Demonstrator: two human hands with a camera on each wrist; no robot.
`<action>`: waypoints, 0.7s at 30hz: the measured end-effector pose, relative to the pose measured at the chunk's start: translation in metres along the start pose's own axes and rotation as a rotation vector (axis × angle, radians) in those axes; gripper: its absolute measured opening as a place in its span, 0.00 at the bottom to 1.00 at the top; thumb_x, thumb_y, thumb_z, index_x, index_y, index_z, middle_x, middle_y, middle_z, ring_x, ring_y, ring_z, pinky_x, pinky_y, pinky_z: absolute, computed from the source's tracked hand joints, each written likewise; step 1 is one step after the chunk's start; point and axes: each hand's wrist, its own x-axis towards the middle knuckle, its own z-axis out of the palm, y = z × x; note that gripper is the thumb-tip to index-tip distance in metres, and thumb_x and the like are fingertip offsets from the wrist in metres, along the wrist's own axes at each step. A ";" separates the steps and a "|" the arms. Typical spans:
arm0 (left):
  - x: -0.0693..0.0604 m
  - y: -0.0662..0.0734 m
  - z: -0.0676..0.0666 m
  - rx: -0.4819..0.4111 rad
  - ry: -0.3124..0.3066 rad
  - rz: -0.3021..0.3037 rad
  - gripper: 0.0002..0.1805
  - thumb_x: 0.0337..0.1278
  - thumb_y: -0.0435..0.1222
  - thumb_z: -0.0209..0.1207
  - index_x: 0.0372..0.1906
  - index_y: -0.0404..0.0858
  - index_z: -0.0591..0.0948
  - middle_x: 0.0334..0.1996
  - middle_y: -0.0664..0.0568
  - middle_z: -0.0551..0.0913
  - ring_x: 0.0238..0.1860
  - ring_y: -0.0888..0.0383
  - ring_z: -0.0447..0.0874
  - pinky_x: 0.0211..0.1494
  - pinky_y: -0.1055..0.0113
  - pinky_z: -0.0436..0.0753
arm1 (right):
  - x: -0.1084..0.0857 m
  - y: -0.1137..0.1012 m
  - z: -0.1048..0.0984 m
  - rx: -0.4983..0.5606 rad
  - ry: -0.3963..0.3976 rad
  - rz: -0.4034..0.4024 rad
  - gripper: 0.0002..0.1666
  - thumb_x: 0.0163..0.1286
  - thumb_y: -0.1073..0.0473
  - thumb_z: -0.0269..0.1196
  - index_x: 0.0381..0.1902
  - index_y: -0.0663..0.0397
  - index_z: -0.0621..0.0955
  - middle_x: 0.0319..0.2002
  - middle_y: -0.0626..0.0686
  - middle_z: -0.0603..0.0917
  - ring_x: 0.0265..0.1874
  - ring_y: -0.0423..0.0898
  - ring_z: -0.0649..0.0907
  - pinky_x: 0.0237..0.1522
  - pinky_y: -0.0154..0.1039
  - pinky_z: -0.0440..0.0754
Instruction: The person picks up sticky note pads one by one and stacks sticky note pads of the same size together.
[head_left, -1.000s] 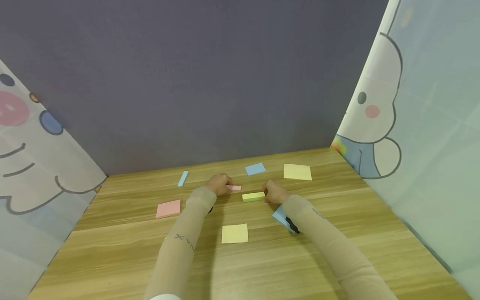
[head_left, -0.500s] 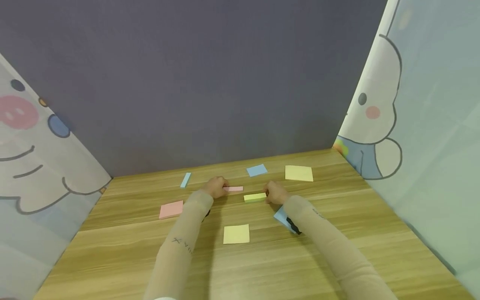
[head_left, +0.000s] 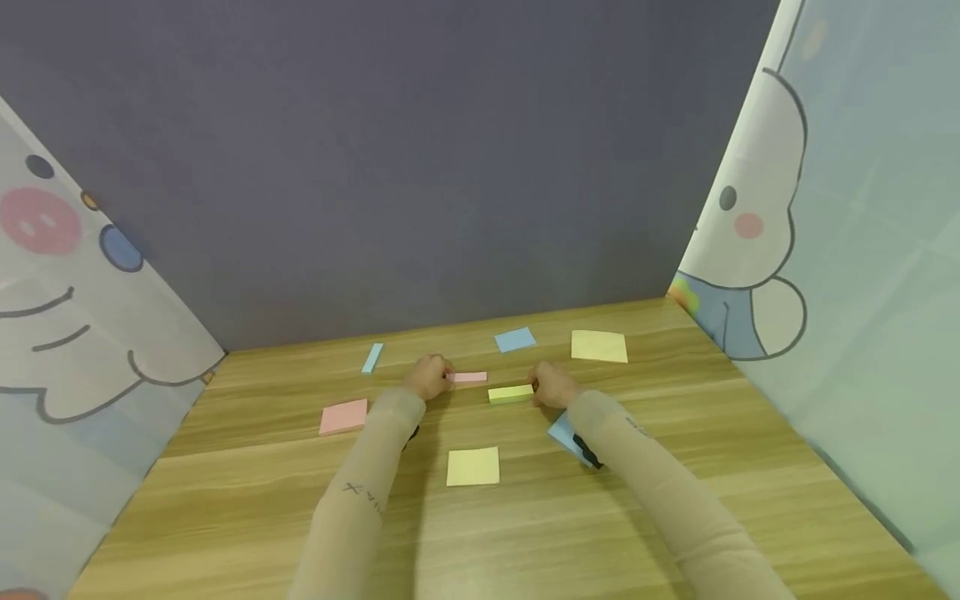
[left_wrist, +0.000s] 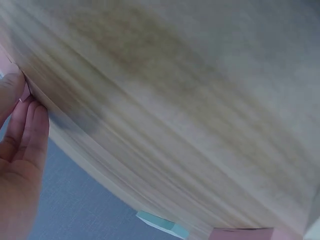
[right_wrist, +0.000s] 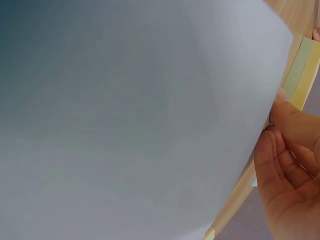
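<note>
The left hand (head_left: 428, 377) pinches the left end of a narrow pink pad (head_left: 470, 377) lying on the table; in the left wrist view the thumb and fingers of that hand (left_wrist: 22, 135) close on the pad's corner. At the right end of a narrow yellow-green pad (head_left: 511, 394), the right hand (head_left: 553, 386) has thumb and fingertips together. In the right wrist view the thumb of that hand (right_wrist: 295, 150) lies against the end of the yellow-green pad (right_wrist: 301, 75). Below the right wrist a blue sheet (head_left: 564, 437) is partly hidden by the sleeve.
On the wooden table (head_left: 247, 500) lie a pink pad (head_left: 343, 417), a thin light-blue pad (head_left: 372, 357), a blue note (head_left: 515, 339), a yellow note (head_left: 598, 346) and another yellow note (head_left: 473, 467) nearer the person. A dark panel (head_left: 450, 167) stands behind.
The left hand has drawn slightly left, showing more of the narrow pink pad. The right hand has stayed nearly still, and the head view has shifted a little.
</note>
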 end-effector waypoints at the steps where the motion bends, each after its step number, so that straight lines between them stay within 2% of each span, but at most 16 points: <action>1: 0.000 -0.001 -0.001 -0.005 0.006 0.001 0.10 0.51 0.32 0.63 0.41 0.35 0.83 0.40 0.45 0.82 0.42 0.51 0.79 0.47 0.61 0.79 | 0.000 -0.001 -0.001 -0.002 0.000 -0.002 0.25 0.51 0.69 0.68 0.49 0.68 0.78 0.39 0.59 0.82 0.40 0.52 0.80 0.45 0.43 0.80; 5: -0.002 -0.002 -0.005 -0.007 0.032 0.031 0.09 0.53 0.31 0.61 0.39 0.34 0.83 0.40 0.44 0.83 0.42 0.51 0.80 0.46 0.61 0.80 | 0.002 -0.003 -0.004 -0.015 0.004 -0.017 0.25 0.51 0.68 0.68 0.50 0.68 0.78 0.44 0.61 0.82 0.45 0.55 0.80 0.50 0.45 0.78; 9: -0.005 -0.003 -0.008 -0.005 0.044 0.052 0.08 0.53 0.32 0.61 0.38 0.34 0.84 0.39 0.44 0.83 0.42 0.50 0.80 0.46 0.59 0.80 | 0.004 -0.002 -0.003 -0.017 0.008 -0.018 0.25 0.51 0.68 0.68 0.49 0.68 0.78 0.44 0.61 0.82 0.46 0.56 0.80 0.51 0.45 0.78; 16: -0.009 -0.006 -0.004 -0.001 0.013 0.021 0.07 0.54 0.35 0.61 0.36 0.37 0.84 0.39 0.47 0.83 0.41 0.53 0.79 0.43 0.61 0.79 | 0.004 0.002 0.000 0.027 -0.024 -0.008 0.25 0.51 0.69 0.68 0.49 0.69 0.77 0.42 0.61 0.82 0.44 0.54 0.80 0.48 0.44 0.79; 21: -0.009 -0.003 -0.004 -0.016 0.015 0.031 0.06 0.54 0.35 0.60 0.35 0.36 0.83 0.40 0.45 0.83 0.41 0.53 0.78 0.44 0.61 0.78 | 0.004 0.006 0.002 0.032 -0.034 0.003 0.26 0.52 0.69 0.67 0.51 0.69 0.77 0.42 0.60 0.81 0.43 0.53 0.79 0.47 0.44 0.79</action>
